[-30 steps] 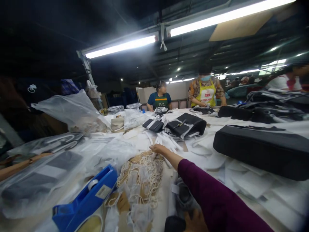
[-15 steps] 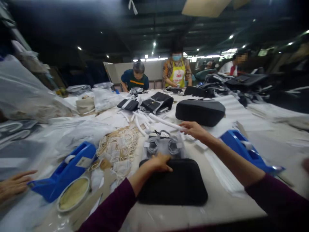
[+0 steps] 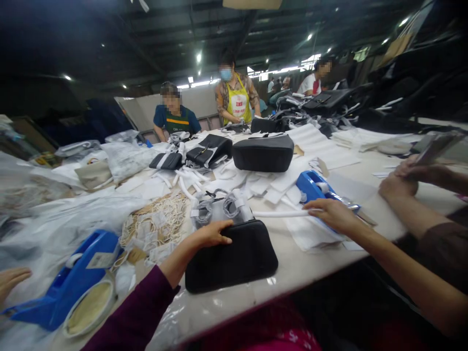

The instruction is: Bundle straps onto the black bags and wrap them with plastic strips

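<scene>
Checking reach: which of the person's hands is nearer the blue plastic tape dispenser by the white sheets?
Right hand: just in front of the blue plastic tape dispenser. Left hand: farther off, resting on the black padded bag.

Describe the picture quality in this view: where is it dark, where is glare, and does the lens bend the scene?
In the head view, the wide lens bends and tilts the table, so it seems to rise to the right; the ceiling falls dark; the plastic sheet shows glare; the black bag stays fairly sharp.
</scene>
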`<act>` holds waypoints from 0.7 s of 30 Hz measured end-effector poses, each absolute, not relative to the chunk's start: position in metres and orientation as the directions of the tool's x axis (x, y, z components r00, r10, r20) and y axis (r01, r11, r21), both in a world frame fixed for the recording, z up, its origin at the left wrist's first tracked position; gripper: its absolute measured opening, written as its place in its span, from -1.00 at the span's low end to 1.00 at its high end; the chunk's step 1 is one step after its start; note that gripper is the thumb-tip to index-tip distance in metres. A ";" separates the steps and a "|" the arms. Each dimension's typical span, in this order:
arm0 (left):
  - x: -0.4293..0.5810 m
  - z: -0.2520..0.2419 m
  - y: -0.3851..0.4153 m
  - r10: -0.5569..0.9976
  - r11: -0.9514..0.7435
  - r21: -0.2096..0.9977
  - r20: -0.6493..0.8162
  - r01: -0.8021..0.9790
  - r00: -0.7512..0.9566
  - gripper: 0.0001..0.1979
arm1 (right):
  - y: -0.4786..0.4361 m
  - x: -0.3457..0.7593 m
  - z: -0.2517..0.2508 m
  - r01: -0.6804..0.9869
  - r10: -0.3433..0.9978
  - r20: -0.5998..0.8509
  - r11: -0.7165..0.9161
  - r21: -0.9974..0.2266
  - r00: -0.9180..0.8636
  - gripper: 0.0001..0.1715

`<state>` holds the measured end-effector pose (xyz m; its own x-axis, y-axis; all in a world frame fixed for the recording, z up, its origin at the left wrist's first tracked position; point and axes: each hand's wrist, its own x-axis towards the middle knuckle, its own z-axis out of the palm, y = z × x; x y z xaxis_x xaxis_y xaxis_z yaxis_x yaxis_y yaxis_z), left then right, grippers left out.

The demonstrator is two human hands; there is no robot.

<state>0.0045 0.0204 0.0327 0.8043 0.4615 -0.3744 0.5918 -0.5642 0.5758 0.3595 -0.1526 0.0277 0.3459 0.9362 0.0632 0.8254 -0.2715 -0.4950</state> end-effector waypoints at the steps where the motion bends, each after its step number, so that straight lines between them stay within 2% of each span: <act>1: 0.004 0.035 0.019 0.467 -0.572 0.565 -0.373 0.595 0.802 -0.44 | -0.147 0.358 0.029 0.818 0.941 0.022 -0.283 -0.500 0.338 -0.73; 5: 0.005 0.041 0.012 0.488 -0.590 0.514 -0.389 0.623 0.782 -0.41 | -0.133 0.362 0.031 0.771 0.946 -0.132 -0.317 -0.552 0.295 -0.75; 10: 0.007 0.049 0.008 0.496 -0.597 0.491 -0.396 0.635 0.773 -0.47 | -0.131 0.376 0.032 0.648 0.952 -0.268 -0.300 -0.700 0.150 -0.71; 17: 0.005 0.060 -0.002 0.521 -0.618 0.415 -0.419 0.668 0.743 -0.53 | -0.112 0.359 0.011 0.565 0.973 -0.220 -0.217 -0.796 0.063 -0.72; 19: 0.004 0.060 -0.001 0.534 -0.618 0.400 -0.419 0.677 0.735 -0.49 | -0.105 0.360 -0.001 0.570 0.971 -0.213 -0.238 -0.786 0.112 -0.75; 21: 0.004 0.059 0.000 0.540 -0.604 0.396 -0.435 0.692 0.721 -0.46 | -0.098 0.363 -0.010 0.596 0.970 -0.134 -0.232 -0.769 0.203 -0.82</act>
<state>0.0037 0.0004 0.0591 0.7206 0.5399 -0.4350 0.6916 -0.6044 0.3955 0.3635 -0.0981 -0.0100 0.2034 0.9698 -0.1345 0.5961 -0.2316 -0.7688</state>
